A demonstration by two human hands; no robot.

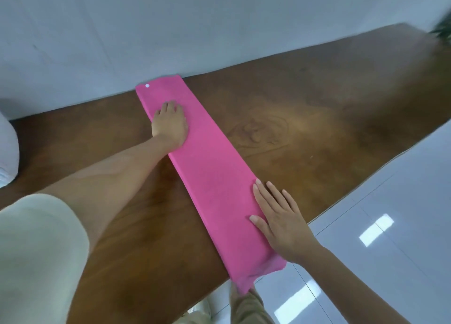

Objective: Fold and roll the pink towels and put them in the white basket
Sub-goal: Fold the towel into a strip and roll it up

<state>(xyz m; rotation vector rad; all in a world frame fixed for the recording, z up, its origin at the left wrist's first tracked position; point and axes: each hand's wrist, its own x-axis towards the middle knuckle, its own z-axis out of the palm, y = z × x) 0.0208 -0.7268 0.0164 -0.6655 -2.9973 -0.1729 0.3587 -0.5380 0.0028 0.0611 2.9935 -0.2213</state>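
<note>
Cream sleeve (36,250) sat closest, lower left. Left hand (169,123) pressed palm-down on the far end of the pink towel (212,177), a long folded strip across the table (317,103), near end overhanging the edge. Right hand (280,221) lay flat on it. Both grips wide, holding nothing.

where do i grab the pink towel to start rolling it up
Take the pink towel by its near short end, coming from the front edge of the table. The strip lies flat and narrow, but that end droops past the edge, so fingers can slip under it. The far end lies close by the wall.
</note>
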